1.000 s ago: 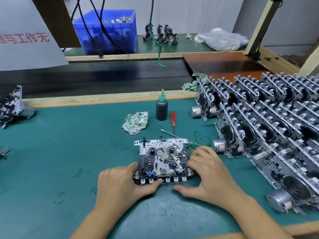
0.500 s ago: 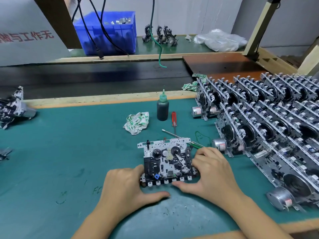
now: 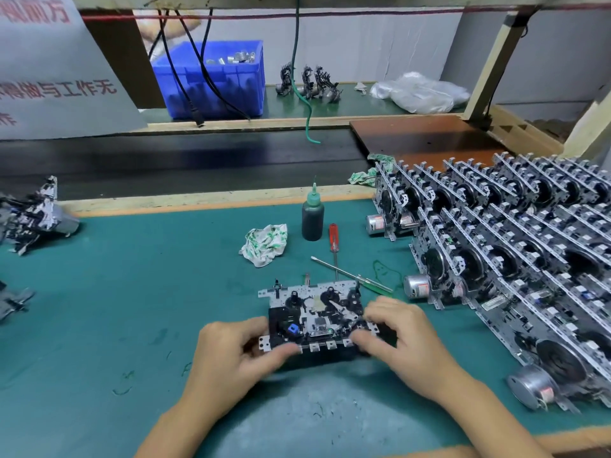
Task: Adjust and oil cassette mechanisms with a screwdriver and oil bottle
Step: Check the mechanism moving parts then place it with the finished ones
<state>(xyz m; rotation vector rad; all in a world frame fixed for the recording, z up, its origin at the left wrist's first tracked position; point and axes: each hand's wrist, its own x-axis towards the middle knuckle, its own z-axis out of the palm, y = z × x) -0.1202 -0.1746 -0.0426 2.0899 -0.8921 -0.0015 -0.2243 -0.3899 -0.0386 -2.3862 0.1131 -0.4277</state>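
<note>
**Both hands on the cassette mechanism**

The cassette mechanism (image 3: 314,317) sits on the green tabletop (image 3: 115,309), near its front edge. The left hand (image 3: 231,355) grips its left end, thumb curled over the front edge; the right hand (image 3: 400,338) grips its right end, fingers curled onto the top. Just behind the mechanism lie two screwdrivers: a red-handled one (image 3: 334,238) and a green-handled one (image 3: 357,277), shafts crossing. Behind those stands the dark oil bottle (image 3: 312,219), green nozzle up, with a crumpled patterned rag (image 3: 264,244) to its left. Right of the mechanism, rows of finished mechanisms (image 3: 515,246) stand packed on edge. Far behind, a blue bin (image 3: 215,81); far left, a grey sign (image 3: 49,81) with red Chinese characters, partly readable: "与工作无".
</note>
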